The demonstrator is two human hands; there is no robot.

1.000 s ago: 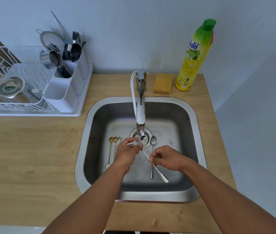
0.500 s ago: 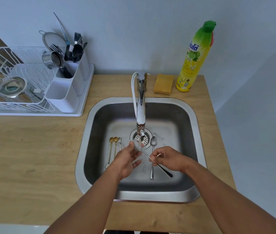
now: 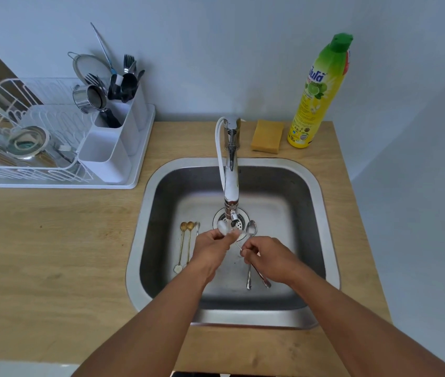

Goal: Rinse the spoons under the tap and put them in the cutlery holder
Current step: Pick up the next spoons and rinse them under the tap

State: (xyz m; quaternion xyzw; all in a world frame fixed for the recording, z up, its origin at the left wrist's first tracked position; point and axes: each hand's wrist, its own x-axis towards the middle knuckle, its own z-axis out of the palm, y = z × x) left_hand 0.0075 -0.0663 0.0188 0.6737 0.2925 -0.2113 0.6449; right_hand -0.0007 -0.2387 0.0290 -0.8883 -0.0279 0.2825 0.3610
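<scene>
Slim silver steel spoon (image 3: 257,273), frame centre, beneath the chrome tap (image 3: 231,183): handle pinched in the right hand (image 3: 268,258) fingers, bowl gripped by the left hand (image 3: 211,247) fingers. Second silver spoon (image 3: 250,235) and two gold long-handled spoons (image 3: 184,244) lie in the square steel sink (image 3: 324,219). White plastic cutlery holder (image 3: 112,142) stands upper left on the wooden desk (image 3: 52,254).
</scene>
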